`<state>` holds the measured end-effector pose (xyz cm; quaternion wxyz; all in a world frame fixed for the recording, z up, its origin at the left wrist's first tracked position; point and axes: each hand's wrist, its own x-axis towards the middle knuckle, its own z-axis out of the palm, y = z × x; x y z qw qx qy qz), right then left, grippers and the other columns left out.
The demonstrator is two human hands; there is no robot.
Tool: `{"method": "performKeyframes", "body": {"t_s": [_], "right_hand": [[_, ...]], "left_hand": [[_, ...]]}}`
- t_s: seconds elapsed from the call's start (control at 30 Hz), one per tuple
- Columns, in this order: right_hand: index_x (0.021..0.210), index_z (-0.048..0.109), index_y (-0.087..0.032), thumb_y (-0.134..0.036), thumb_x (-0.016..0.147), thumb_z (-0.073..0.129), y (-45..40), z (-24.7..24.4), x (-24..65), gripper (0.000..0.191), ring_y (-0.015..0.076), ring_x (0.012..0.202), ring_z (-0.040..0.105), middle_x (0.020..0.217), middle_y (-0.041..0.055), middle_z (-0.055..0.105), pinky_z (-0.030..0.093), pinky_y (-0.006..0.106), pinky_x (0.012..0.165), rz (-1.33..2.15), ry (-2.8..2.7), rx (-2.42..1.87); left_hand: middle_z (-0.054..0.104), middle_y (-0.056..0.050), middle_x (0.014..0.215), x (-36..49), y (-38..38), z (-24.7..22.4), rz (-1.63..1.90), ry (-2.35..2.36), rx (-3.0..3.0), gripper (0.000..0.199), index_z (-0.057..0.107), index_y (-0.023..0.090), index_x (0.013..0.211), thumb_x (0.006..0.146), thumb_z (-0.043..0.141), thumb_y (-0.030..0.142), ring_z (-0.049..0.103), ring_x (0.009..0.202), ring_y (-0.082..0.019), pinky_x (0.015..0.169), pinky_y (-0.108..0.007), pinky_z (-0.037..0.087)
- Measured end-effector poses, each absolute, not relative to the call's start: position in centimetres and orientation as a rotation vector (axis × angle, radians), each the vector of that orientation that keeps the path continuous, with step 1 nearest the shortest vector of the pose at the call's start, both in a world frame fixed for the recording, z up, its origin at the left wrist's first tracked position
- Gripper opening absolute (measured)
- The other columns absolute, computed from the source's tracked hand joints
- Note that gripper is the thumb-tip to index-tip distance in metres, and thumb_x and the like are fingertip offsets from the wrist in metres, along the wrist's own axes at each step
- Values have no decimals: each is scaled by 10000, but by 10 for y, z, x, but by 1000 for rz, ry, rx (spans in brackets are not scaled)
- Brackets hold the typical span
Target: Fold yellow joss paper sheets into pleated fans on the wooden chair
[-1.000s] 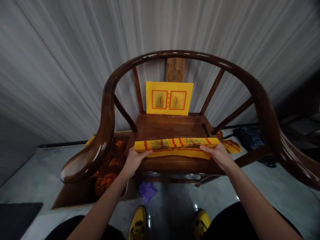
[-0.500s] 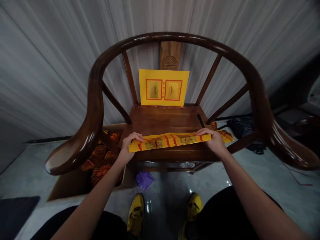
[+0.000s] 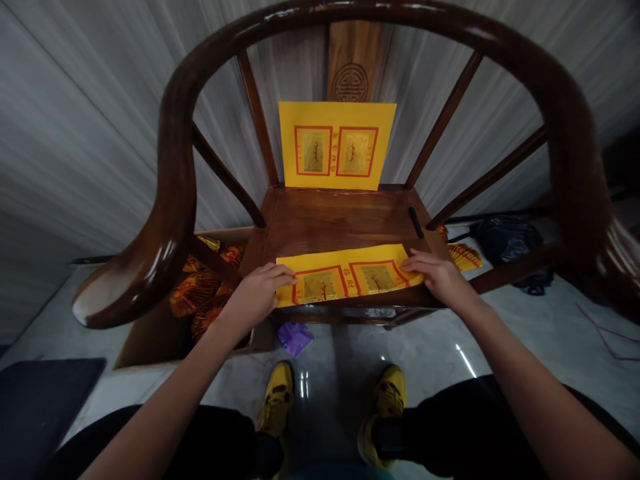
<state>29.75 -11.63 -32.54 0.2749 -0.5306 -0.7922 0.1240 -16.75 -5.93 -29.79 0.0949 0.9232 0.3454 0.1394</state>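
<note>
1. Sitting on the floor (image 3: 333,393) left of the chair (image 3: 320,217): open cardboard box (image 3: 145,343), orange-red folded paper (image 3: 205,290) inside.
2. My left hand (image 3: 255,293): narrow grip, fingers closed on the left end of the front yellow sheet (image 3: 327,259).
3. Purple packet (image 3: 295,339): on the floor, near the box.
4. Front yellow sheet: along the chair seat's front edge, between my hands, red-framed gold panels showing.
5. Rear yellow sheet (image 3: 335,115): upright against the chair back.
6. Black marker (image 3: 415,222): on the seat, right side.
7. My right hand (image 3: 440,273): fingers touching the front sheet's right end; can't tell if pinching.
8. Black bag (image 3: 505,240): right of the chair.
</note>
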Motion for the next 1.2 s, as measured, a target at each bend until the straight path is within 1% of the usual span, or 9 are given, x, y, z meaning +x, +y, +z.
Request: {"method": "performKeyframes", "body": {"t_s": [0.1, 0.17, 0.23, 0.3, 0.43, 0.6, 0.77, 1.03, 1.2], "right_hand": [[949, 819, -213, -30, 613, 433, -109, -300, 294, 544, 251, 1227, 690, 1076, 26, 803, 363, 486, 1256, 385, -2248, -1594], [882, 820, -204, -44, 726, 451, -105, -283, 279, 431, 270, 1179, 712, 1012, 54, 811, 429, 454, 1190, 330, -2238, -1822], [809, 813, -174, -178, 892, 500, -102, -271, 252, 324, 329, 1076, 743, 905, 133, 800, 518, 459, 1048, 238, -2175, -2058], [735, 796, -124, -427, 994, 508, -101, -266, 216, 492, 376, 902, 758, 776, 221, 753, 553, 488, 909, 112, -2098, -2252], [946, 798, -12, -633, 1024, 386, -105, -271, 146, 749, 419, 902, 740, 879, 324, 732, 561, 516, 822, -84, -2004, -2423], [1426, 581, 24, -566, 1042, 360, -109, -287, 111, 738, 523, 1082, 688, 1174, 404, 663, 535, 669, 820, -162, -1830, -2578], [1579, 435, -49, -502, 1049, 345, -113, -300, 115, 703, 611, 1299, 541, 1478, 437, 465, 489, 759, 864, -165, -1835, -2616], [1620, 365, -60, -416, 1050, 320, -120, -321, 120, 673, 624, 1458, 339, 1606, 408, 323, 241, 934, 975, -200, -1768, -2539], [1623, 358, -60, -428, 1065, 306, -123, -327, 119, 670, 633, 1474, 295, 1610, 396, 328, 237, 938, 970, -229, -1729, -2505]], "left_hand": [[761, -72, 1133, -149, -72, -286, 399, 1281, 2719, 316, 769, 216, 1007, 848, 534, 77, 663, 1060, -278, 884, -383, 533], [755, -96, 1014, -134, -79, -279, 355, 1438, 2721, 214, 761, 203, 902, 914, 548, 199, 679, 980, -294, 773, -370, 538], [741, -131, 979, -119, -83, -274, 328, 1524, 2714, 273, 759, 174, 874, 962, 523, 279, 689, 950, -313, 745, -375, 538], [732, -171, 992, -107, -86, -271, 315, 1569, 2674, 342, 769, 130, 910, 987, 512, 342, 699, 947, -341, 758, -399, 543], [727, -215, 985, -85, -88, -268, 317, 1693, 2529, 467, 781, 62, 953, 1018, 476, 410, 726, 893, -361, 789, -435, 533], [748, -230, 947, -62, -80, -268, 272, 1746, 2587, 467, 765, 38, 1038, 1046, 410, 340, 742, 871, -337, 741, -390, 517], [747, -228, 964, -46, -74, -278, 158, 1787, 2695, 314, 747, 63, 1059, 966, 452, 114, 716, 863, -299, 692, -353, 492], [657, -251, 1249, -13, -77, -296, 402, 1658, 2655, 345, 641, 47, 1225, 985, 427, 169, 605, 1156, -373, 964, -490, 488], [580, -199, 1509, -2, -74, -315, 563, 1286, 2719, 466, 586, 62, 1400, 1044, 376, 277, 486, 1429, -351, 1222, -513, 332]]}}
